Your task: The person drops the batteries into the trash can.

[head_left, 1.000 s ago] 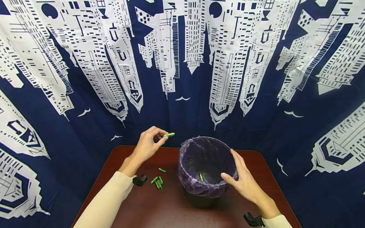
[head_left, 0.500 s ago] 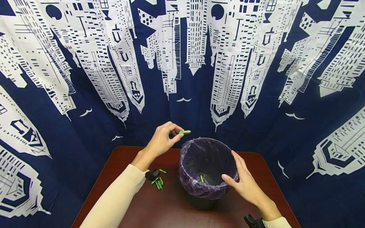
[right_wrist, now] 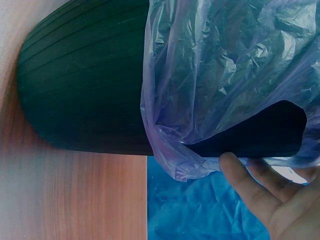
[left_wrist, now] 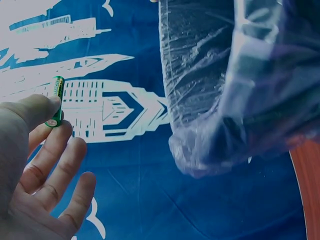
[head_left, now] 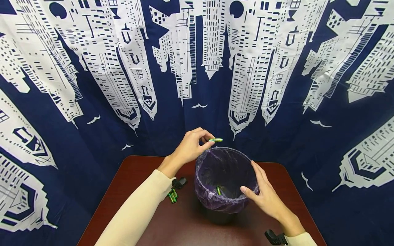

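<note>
My left hand (head_left: pixel 192 145) pinches a green and gold battery (head_left: pixel 216 140) between thumb and fingertips, above the back left rim of a dark trash can (head_left: pixel 218 217). In the left wrist view the battery (left_wrist: pixel 59 95) stands out past the thumb, the other fingers spread loosely. A thin purple bag (head_left: pixel 212 201) lines the can and folds over its rim. Inside lies another battery (head_left: pixel 218 190). My right hand (head_left: pixel 266 194) holds the can's right rim, thumb over the opening and fingers along the outside; the right wrist view shows fingertips (right_wrist: pixel 230 162) at the can's side.
Several more batteries (head_left: pixel 173 196) lie on the brown table (head_left: pixel 147 225) left of the can, partly hidden behind my left wrist and its black camera (head_left: pixel 180 182). A blue curtain (head_left: pixel 203 119) with white buildings hangs behind the table.
My left hand has carried the battery rightward, from left of the can to above its back rim. The right hand has stayed at the rim. My left forearm now covers part of the battery pile.
</note>
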`<state>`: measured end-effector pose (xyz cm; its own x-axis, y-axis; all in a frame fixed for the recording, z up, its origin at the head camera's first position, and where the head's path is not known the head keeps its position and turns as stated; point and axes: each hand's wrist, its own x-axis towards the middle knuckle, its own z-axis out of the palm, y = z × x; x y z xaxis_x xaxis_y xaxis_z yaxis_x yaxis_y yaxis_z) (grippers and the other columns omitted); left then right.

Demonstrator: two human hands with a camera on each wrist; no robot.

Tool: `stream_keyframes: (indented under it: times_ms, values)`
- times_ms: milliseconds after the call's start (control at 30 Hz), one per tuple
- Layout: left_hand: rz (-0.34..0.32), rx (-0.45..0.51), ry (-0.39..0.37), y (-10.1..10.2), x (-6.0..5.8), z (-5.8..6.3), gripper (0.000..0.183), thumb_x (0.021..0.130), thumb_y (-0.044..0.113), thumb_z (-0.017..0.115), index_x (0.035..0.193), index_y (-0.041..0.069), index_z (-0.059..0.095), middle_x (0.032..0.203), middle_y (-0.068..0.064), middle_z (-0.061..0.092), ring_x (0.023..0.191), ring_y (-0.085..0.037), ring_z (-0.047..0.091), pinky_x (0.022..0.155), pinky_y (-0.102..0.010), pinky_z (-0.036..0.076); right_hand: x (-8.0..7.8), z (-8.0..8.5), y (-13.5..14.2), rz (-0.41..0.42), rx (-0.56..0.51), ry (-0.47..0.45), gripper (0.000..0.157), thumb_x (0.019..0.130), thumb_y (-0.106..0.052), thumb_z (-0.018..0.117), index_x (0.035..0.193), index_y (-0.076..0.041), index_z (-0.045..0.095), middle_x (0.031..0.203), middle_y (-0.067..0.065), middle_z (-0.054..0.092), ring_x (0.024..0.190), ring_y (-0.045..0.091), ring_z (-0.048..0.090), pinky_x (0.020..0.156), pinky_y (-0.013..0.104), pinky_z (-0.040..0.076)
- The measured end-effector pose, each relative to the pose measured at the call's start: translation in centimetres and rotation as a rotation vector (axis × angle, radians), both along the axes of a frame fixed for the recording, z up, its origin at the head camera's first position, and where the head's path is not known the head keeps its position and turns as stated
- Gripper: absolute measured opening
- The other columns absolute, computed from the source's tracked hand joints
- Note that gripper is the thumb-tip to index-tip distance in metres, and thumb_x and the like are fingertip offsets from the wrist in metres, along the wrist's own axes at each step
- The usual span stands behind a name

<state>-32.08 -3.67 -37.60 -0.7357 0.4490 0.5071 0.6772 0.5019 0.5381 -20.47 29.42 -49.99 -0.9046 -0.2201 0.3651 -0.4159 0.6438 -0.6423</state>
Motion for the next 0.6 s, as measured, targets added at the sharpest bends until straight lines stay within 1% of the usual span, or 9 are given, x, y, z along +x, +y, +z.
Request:
stream_keyframes:
  times_ms: [133, 200, 233, 433, 600]
  values:
    - [-0.003, -0.004, -0.016, 1.0, -0.1, -0.1, 0.016, 0.107, 0.019, 0.087, 0.121, 0.011, 0.087, 0.107, -0.005, 0.078, 0.096, -0.020, 0.075, 0.085, -0.026, 0.060, 0.0, 0.0, 0.1, 0.003, 0.001, 0.003, 0.109, 0.102, -0.036, 0.085, 0.187, -0.012, 0.021, 0.191, 0.023, 0.025, 0.171, 0.060, 0.033, 0.124, 0.093, 0.035]
    - [-0.007, -0.005, -0.027, 1.5, -0.2, -0.2, 0.016, 0.107, 0.019, 0.087, 0.121, 0.012, 0.087, 0.107, -0.004, 0.078, 0.095, -0.017, 0.074, 0.084, -0.023, 0.058, -0.1, 0.1, 0.1, 0.002, 0.004, 0.000, 0.109, 0.102, -0.036, 0.084, 0.187, -0.012, 0.020, 0.191, 0.023, 0.025, 0.171, 0.060, 0.033, 0.124, 0.093, 0.035]
    - [-0.009, -0.005, -0.032, 1.7, -0.2, -0.3, 0.015, 0.108, 0.019, 0.086, 0.121, 0.012, 0.087, 0.107, -0.004, 0.078, 0.095, -0.016, 0.073, 0.084, -0.023, 0.058, -0.1, 0.1, 0.1, 0.002, 0.005, -0.003, 0.109, 0.102, -0.036, 0.084, 0.187, -0.012, 0.020, 0.191, 0.023, 0.025, 0.172, 0.060, 0.033, 0.125, 0.093, 0.034]
    - [-0.033, -0.006, -0.053, 3.0, -0.3, -0.2, 0.016, 0.108, 0.019, 0.085, 0.122, 0.011, 0.087, 0.108, -0.005, 0.079, 0.096, -0.017, 0.074, 0.085, -0.024, 0.059, 0.0, 0.2, 0.1, -0.004, 0.006, -0.006, 0.108, 0.102, -0.036, 0.084, 0.186, -0.011, 0.021, 0.191, 0.023, 0.026, 0.171, 0.060, 0.034, 0.124, 0.092, 0.035]
    - [-0.047, -0.011, -0.048, 4.1, -0.4, -0.3, 0.015, 0.108, 0.018, 0.085, 0.122, 0.011, 0.087, 0.108, -0.006, 0.079, 0.097, -0.019, 0.074, 0.085, -0.023, 0.058, 0.0, 0.2, 0.1, 0.000, 0.007, -0.003, 0.108, 0.103, -0.035, 0.084, 0.186, -0.010, 0.021, 0.190, 0.023, 0.026, 0.171, 0.060, 0.034, 0.124, 0.092, 0.036]
